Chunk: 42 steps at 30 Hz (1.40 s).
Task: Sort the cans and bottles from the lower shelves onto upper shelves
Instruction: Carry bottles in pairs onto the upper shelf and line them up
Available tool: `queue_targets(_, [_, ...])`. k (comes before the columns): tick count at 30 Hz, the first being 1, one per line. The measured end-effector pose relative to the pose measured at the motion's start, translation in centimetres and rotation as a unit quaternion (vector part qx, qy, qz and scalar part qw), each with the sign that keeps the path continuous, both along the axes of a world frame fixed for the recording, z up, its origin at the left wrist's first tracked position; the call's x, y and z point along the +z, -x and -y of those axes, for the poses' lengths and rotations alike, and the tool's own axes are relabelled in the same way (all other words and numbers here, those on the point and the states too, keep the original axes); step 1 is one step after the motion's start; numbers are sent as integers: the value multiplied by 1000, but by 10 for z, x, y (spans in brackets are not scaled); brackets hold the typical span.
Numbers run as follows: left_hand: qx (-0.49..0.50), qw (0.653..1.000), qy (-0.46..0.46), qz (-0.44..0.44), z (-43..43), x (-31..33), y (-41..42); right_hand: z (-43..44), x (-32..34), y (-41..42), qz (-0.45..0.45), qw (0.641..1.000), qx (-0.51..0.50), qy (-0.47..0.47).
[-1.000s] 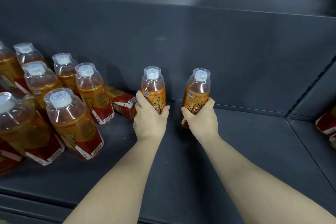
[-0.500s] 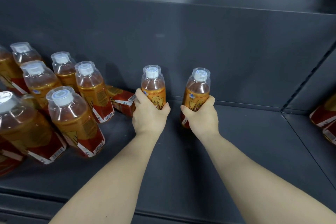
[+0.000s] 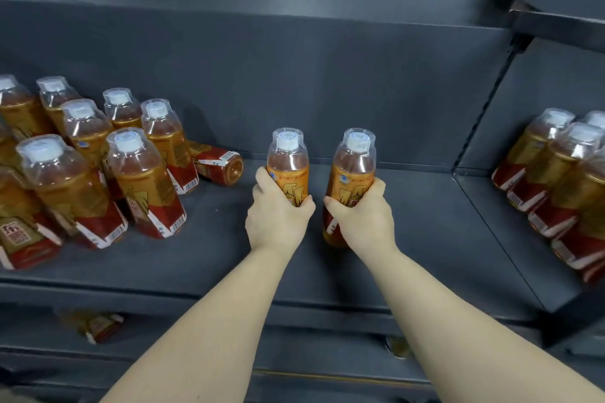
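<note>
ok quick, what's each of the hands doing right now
Left hand: closed around an upright tea bottle.
Right hand: closed around a second upright tea bottle.

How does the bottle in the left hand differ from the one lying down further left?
The held bottle is upright; the lying bottle is on its side. The left hand grips the held bottle; no hand touches the lying bottle. Both look like the same amber drink.
</note>
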<state>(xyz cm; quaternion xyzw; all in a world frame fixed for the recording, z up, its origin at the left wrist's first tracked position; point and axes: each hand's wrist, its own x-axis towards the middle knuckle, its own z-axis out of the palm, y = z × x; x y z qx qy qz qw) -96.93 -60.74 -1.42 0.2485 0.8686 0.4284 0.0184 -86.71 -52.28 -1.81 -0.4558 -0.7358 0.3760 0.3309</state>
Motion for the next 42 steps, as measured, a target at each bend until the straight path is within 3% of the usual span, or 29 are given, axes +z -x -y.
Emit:
queue_targets(13, [-35,999,6,-7,77,7,-138,78,3,-145,7,1000,-7,10])
queue_targets(22, [-94,995,8,-23,86,8,-189,102,10,-205,8,999,-44,19])
queue_targets(42, [-324,946,11,-16,69,-14,-313,136,-11,-351,18,964,-265,30])
